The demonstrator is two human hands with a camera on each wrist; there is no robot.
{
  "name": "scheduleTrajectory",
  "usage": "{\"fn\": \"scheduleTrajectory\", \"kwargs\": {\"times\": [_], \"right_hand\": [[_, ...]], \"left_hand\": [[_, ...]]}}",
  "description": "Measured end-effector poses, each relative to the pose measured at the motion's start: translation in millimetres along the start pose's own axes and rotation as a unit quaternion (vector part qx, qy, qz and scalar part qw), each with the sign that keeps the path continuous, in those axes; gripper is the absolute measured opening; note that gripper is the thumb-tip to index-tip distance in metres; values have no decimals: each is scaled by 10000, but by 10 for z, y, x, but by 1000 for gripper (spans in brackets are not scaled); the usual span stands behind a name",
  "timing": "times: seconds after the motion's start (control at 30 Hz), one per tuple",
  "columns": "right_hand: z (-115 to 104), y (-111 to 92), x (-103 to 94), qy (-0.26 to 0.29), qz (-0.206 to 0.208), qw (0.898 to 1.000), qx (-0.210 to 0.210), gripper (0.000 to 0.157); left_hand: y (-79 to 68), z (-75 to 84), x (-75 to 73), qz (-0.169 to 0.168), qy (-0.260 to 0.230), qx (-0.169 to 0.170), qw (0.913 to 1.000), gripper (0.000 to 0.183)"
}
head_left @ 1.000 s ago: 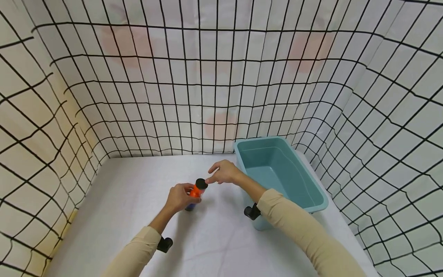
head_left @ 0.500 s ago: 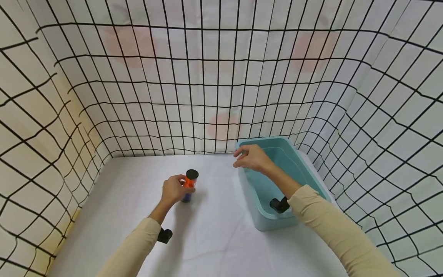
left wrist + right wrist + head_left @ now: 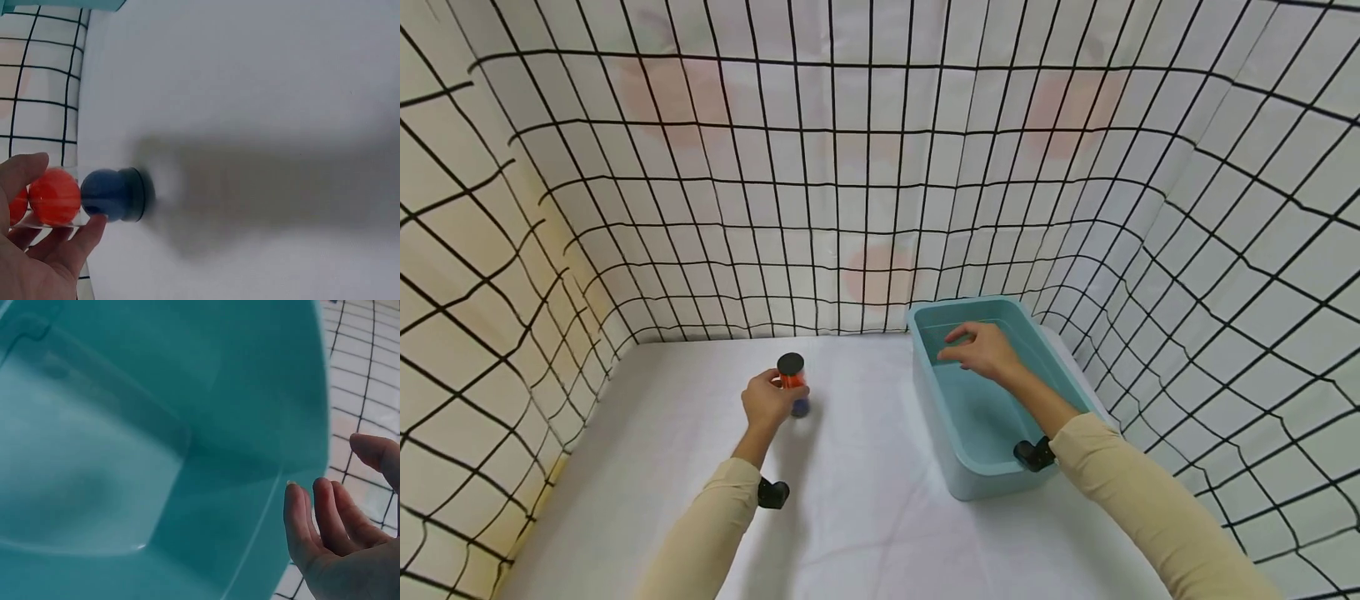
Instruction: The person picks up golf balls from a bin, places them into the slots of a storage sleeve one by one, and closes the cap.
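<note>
My left hand (image 3: 766, 398) grips a clear tube of balls (image 3: 792, 382) around its upper part, thumb on one side and fingers on the other. The tube stands roughly upright with a black cap on top. In the left wrist view, orange balls (image 3: 55, 197) and a dark blue ball (image 3: 103, 192) show through its wall, above a dark end cap (image 3: 136, 194). Whether its base touches the table I cannot tell. My right hand (image 3: 985, 350) hovers over the teal bin (image 3: 951, 425), fingers loosely bent and nothing between them.
The bin stands at the right of the white-covered table (image 3: 865, 517); its visible floor is bare. Black grid netting (image 3: 868, 208) over white cloth surrounds the table at the back and sides. Each wrist carries a small black camera (image 3: 772, 493).
My left hand has carried the tube leftward and away from me, and the tube is more upright. The right hand has left the tube's cap and moved right, over the bin.
</note>
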State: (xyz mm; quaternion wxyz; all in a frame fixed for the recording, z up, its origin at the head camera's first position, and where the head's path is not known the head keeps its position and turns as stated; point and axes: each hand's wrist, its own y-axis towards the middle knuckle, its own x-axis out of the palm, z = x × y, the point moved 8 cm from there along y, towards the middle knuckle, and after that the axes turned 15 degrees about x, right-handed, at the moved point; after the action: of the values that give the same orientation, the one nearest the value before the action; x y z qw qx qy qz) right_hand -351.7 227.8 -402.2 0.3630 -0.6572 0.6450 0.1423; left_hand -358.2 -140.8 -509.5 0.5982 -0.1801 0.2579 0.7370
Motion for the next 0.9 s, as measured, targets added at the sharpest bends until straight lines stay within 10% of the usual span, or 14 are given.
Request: {"fn": "scheduleTrajectory", "kwargs": {"times": [0.9], "right_hand": [[168,40,-53,-352,-152,9991,158,51]], "left_hand": [[-4,-67,18,-116,88,61,9999,57]]}}
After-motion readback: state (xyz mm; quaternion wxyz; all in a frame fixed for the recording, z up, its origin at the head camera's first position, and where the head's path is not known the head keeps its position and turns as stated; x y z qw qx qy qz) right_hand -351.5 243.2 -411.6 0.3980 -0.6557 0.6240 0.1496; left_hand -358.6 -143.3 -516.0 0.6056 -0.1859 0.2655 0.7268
